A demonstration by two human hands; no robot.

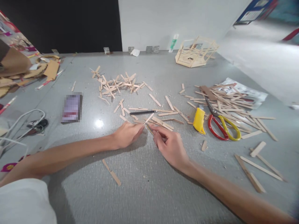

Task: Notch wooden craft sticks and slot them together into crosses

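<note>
I find left grip [126,135] pinching a stick [149,117], axis running far-right; right grip [171,146], just beside, pinches a slim piece [149,130].

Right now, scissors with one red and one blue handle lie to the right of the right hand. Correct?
Not quite: the head view shows scissors with red and yellow handles, no blue. They do lie right of the right hand.

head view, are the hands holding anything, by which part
The left hand pinches a pale wooden stick by its near end; the right hand holds a thin yellowish item, the gripped part hidden.
</note>
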